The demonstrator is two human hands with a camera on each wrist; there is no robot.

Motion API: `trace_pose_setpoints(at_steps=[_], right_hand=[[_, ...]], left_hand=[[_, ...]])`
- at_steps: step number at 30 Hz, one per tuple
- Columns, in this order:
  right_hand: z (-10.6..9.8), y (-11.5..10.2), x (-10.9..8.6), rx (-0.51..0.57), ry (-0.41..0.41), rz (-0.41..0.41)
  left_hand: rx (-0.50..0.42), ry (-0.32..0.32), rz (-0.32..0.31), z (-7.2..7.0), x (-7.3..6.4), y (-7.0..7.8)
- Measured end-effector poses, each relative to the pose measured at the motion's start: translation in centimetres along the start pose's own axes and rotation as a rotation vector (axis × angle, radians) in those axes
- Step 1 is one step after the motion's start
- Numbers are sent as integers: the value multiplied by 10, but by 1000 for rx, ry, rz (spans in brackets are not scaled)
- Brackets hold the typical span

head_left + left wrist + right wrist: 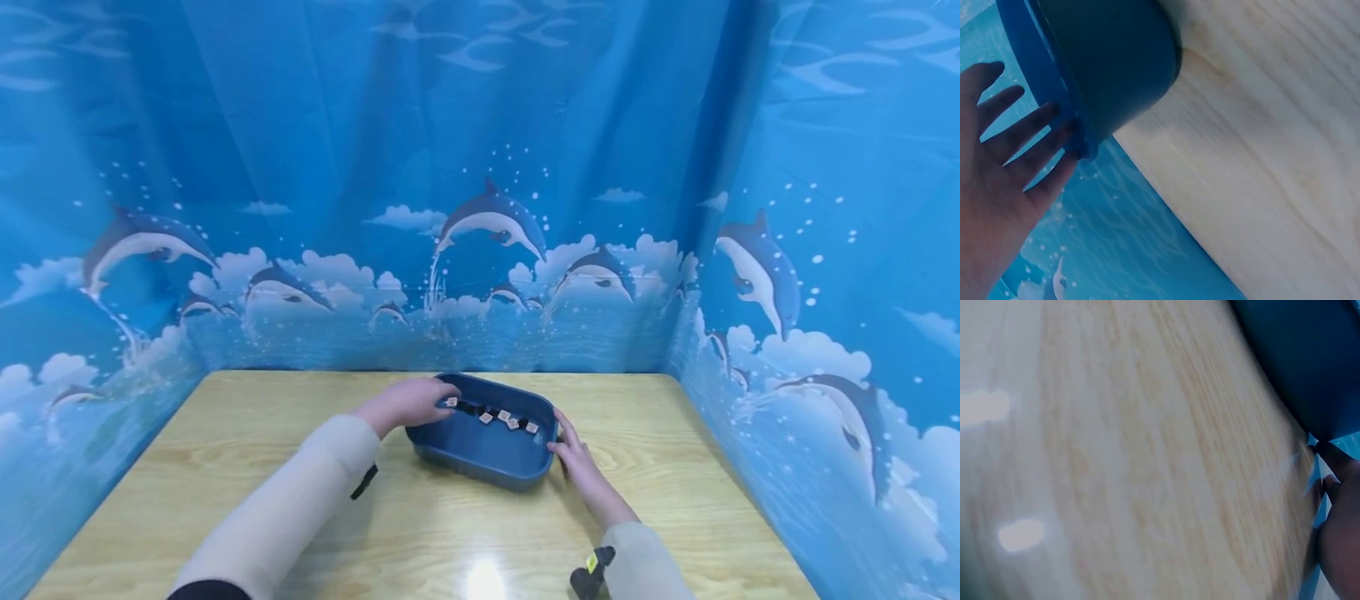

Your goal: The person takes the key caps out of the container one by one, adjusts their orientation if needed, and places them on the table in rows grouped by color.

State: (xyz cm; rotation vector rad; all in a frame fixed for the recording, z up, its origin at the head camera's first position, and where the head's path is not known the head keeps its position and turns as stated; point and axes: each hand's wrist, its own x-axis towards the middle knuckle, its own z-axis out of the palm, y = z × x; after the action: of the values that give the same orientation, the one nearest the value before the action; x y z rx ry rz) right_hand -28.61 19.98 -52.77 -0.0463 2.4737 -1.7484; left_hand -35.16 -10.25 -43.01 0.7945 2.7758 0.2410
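Note:
A dark blue plastic basin (480, 450) stands on the table. Several small square pieces, pale-faced and black, lie in a loose row inside it, among them a pale tile (504, 415). My left hand (411, 403) reaches over the basin's left end beside a pale tile (452, 402). In the left wrist view that hand (1007, 153) has its fingers spread at the rim (1085, 140), and nothing shows in its palm. My right hand (573, 450) holds the basin's right end, thumb and forefinger at the rim. In the right wrist view that hand (1338, 512) is partly cut off.
The wooden table (630, 417) reaches out on both sides of the basin and in front of it. A blue dolphin-print curtain (360, 333) hangs behind the table and along both sides.

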Motion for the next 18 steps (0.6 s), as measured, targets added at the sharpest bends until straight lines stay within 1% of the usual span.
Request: trace_pose_setpoints(at_steps=[3,6,12,15,18], right_hand=[[0,0,1,2,4,-13],[0,1,2,13,5,-32],[2,-1,0,40,1,-18],[2,-1,1,36,6,-27],[1,-1,2,31,11,-36]], left_hand=[[0,-79,24,0,10,0],[-30,-134,27,-2,18,1],[-156,-189,-14,-11,28,8],[-205,-222,-12,-16,35,11],[-250,-252,-13,-17,43,12]])
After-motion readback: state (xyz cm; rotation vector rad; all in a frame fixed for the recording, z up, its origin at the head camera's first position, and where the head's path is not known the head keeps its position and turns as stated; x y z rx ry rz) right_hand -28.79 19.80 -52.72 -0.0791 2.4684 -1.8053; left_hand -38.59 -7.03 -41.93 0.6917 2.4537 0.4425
